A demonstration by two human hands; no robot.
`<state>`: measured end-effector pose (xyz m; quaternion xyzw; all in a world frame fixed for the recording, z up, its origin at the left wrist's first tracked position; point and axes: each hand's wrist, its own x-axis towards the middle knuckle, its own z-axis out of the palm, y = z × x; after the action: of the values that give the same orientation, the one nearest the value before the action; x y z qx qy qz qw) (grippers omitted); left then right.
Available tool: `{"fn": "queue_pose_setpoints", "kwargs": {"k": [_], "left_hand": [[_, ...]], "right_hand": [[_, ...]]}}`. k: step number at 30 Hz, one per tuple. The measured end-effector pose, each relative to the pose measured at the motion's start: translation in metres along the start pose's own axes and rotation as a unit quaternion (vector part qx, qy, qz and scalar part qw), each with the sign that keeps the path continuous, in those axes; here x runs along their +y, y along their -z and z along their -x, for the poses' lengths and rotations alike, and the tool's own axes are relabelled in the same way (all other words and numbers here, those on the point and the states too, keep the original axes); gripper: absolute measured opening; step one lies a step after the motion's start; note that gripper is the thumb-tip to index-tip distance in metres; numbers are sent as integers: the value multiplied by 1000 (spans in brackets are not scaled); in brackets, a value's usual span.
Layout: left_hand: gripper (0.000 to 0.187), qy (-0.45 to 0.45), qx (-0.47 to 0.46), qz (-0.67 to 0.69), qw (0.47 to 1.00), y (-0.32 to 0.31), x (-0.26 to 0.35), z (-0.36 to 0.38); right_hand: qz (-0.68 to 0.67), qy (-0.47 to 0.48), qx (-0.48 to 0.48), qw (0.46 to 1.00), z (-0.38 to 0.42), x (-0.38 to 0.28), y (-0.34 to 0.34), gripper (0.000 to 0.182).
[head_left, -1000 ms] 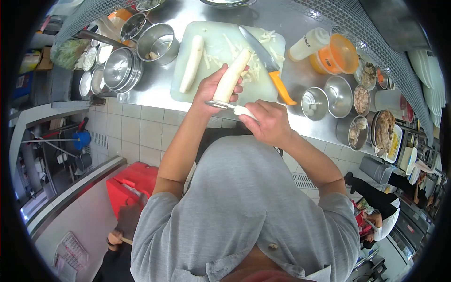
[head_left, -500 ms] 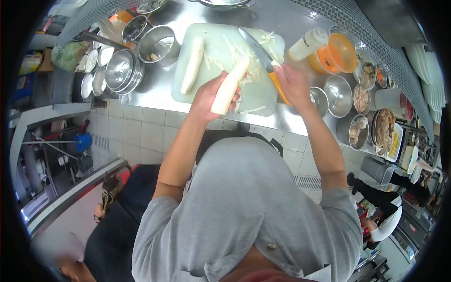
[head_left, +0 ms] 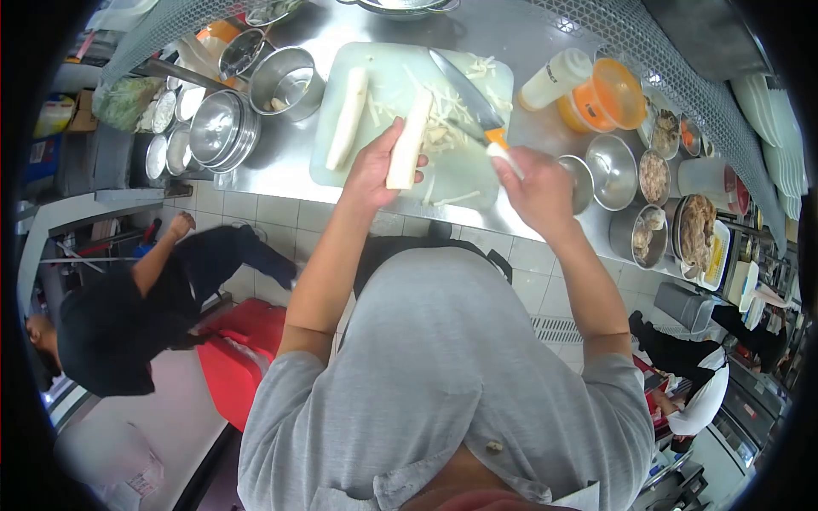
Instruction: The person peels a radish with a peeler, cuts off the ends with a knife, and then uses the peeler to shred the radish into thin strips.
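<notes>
My left hand (head_left: 379, 170) is closed round the lower part of a long, pale, peeled vegetable (head_left: 411, 140), tilted over the cutting board (head_left: 341, 64). In my right hand (head_left: 538, 189) is the white handle of a small knife (head_left: 501, 153); its thin blade points left, toward the vegetable. A large knife with an orange handle (head_left: 467, 89) lies on the board, its handle end close by my right fingers. A second long white vegetable (head_left: 348, 119) rests at the board's left. White peelings (head_left: 441, 136) are scattered over the middle and right of the board.
Left of the board are a steel pot (head_left: 288, 83) and stacked steel bowls (head_left: 226, 128). A squeeze bottle (head_left: 555, 78), an orange tub (head_left: 603, 95) and steel bowls (head_left: 612, 172) stand at the right. Another person (head_left: 119, 315) is behind on the left, by a red bin (head_left: 230, 366).
My right hand has moved down and slightly right, uncovering the orange handle. The vegetable in my left hand is more upright. At the left, the person's position differs and a red bin shows.
</notes>
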<state>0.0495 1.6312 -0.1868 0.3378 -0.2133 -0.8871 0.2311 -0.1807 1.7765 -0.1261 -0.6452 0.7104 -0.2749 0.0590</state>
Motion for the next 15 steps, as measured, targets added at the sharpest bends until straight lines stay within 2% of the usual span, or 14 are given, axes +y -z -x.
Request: {"fn": "queue_pose_setpoints", "kwargs": {"k": [3,6,12,15], "left_hand": [[59,7,-16,8,1000,-3,0,0],[60,27,-100,42,994,-5,4,0],[57,35,-87,68,993,-4,0,-1],[64,40,-149,75,985,7,-3,-2]], "right_hand": [[-136,23,-58,989,11,-20,-10,27],[-178,88,-82,977,18,-34,-25,27],[-143,124,-102,977,13,-31,-31,20],[-161,151,-36,975,4,-24,-46,21]]}}
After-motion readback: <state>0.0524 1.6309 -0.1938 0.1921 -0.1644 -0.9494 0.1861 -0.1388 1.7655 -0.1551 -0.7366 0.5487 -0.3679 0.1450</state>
